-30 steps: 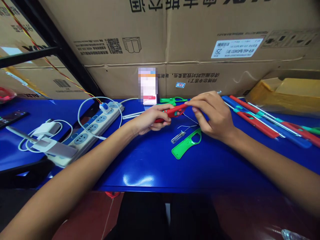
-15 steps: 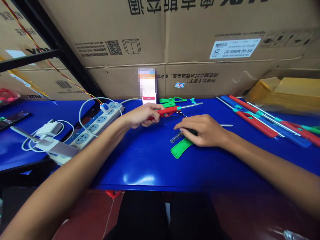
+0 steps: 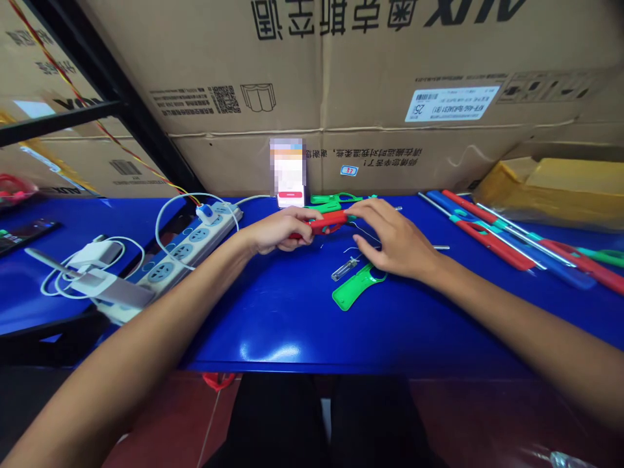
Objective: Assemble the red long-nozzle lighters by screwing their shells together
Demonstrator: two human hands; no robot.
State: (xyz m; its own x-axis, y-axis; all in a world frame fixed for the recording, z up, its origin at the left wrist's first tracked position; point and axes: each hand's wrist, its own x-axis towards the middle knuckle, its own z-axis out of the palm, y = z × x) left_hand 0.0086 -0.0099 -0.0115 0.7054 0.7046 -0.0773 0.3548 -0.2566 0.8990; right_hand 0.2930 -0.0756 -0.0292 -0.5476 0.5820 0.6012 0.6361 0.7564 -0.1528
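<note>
My left hand (image 3: 283,229) is closed around the red handle of a long-nosed lighter (image 3: 327,223), held above the blue table with its metal tube pointing right. My right hand (image 3: 397,240) is at the front end of this lighter, fingers apart and thumb stretched below. Its fingertips reach the red body, and the hand covers most of the tube. Under the right hand lie a green lighter shell half (image 3: 351,290) and a small clear fuel tank (image 3: 344,268). Thin wires curve between the tank and the lighter.
A lit phone (image 3: 290,175) leans on the cardboard box (image 3: 205,153) behind, with green shell parts (image 3: 336,198) beside it. Several red and blue long lighters (image 3: 497,244) lie at right. A power strip (image 3: 195,244) with cables stands left; a yellow-brown carton (image 3: 560,188) sits back right.
My right hand has moved up and away from the clear tank and green shell to the red lighter's front, its fingers spreading. My left hand keeps hold of the lighter.
</note>
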